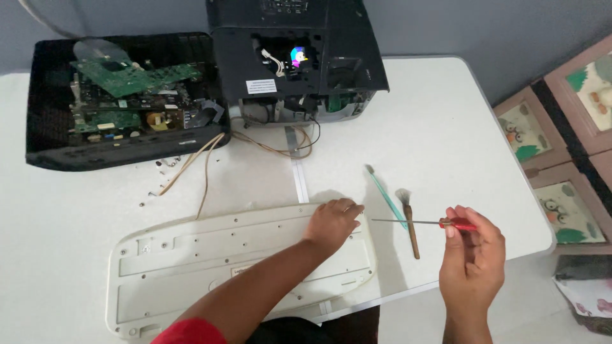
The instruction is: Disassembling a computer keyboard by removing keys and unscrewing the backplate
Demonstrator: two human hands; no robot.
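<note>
Hands first: left hand [331,224] presses flat, fingers spread, on the upturned keyboard [236,271] at six o'clock on the table [440,121], steadying it; right hand [473,251] pinches the red-handled screwdriver [424,222], tip pointing nine o'clock toward the keyboard.

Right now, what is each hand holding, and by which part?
The right hand holds a screwdriver by its red handle, shaft pointing left. The left hand holds nothing; it rests flat on the upturned keyboard.
</note>
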